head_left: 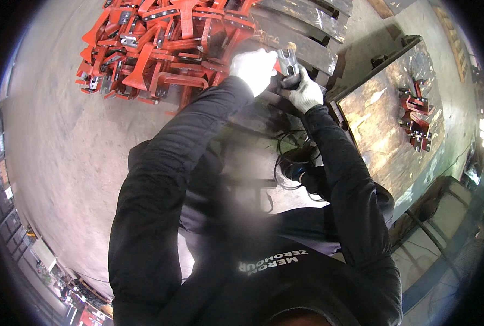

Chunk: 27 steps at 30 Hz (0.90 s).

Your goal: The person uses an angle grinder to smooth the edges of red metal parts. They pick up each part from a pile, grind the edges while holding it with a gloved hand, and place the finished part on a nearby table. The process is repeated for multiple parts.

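2 gloved hands (254, 70) (308, 94), arms (168, 149) (342, 163) extended forward.

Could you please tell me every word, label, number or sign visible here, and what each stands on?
Black sweatshirt, chest: white capital letters in two lines, upside down in the picture; I won't copy the wording.
Grey metal piece at the right hand: no readable text.
Heaped red metal brackets: no readable text.
Background clutter, lower left: too small and blurred.
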Each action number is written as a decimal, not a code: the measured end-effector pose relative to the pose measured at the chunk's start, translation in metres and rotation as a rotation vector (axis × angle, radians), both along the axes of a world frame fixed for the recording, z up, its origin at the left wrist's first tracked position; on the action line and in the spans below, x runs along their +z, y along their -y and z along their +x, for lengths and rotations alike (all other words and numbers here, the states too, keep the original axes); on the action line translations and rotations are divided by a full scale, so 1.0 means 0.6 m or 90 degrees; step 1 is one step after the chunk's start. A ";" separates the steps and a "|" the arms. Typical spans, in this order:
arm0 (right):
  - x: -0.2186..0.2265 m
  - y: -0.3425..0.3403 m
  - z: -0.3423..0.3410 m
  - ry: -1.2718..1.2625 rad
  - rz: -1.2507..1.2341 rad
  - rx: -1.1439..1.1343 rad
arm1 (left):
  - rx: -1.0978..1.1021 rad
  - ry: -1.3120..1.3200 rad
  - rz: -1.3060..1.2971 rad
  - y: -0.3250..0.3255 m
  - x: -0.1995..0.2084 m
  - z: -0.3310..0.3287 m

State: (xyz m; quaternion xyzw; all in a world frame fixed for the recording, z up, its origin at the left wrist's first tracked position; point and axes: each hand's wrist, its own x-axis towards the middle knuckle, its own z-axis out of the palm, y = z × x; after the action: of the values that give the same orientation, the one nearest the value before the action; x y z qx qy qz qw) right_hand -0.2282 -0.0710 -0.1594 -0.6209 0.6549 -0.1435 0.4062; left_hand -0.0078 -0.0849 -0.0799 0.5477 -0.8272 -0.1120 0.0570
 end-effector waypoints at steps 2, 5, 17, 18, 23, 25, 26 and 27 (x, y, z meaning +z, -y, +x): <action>0.006 0.010 0.015 -0.029 -0.041 -0.032 | 0.000 0.004 -0.010 -0.003 -0.006 0.000; 0.021 0.022 0.028 -0.043 -0.008 -0.006 | 0.000 -0.005 -0.015 0.000 -0.006 0.003; -0.118 0.064 -0.025 -0.041 -0.151 0.054 | -0.020 -0.048 -0.051 0.010 -0.015 -0.016; -0.041 0.062 0.025 -0.042 -0.148 0.063 | 0.004 -0.029 -0.045 0.000 -0.016 0.014; 0.017 0.076 0.030 -0.147 -0.044 0.068 | 0.023 -0.036 0.002 0.005 -0.006 0.004; -0.060 0.081 0.016 -0.079 -0.126 0.085 | 0.023 -0.026 0.022 0.009 0.005 -0.006; -0.090 0.081 0.011 -0.063 -0.173 0.090 | 0.019 -0.032 0.018 0.009 0.004 -0.008; -0.105 0.077 0.006 -0.048 -0.217 0.096 | 0.016 -0.040 0.017 0.009 0.001 -0.010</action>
State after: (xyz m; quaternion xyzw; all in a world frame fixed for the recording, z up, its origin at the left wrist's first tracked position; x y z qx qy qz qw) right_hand -0.2247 -0.1173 -0.2224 -0.7331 0.5874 -0.1977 0.2800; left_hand -0.0138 -0.0904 -0.0791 0.5548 -0.8167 -0.1393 0.0768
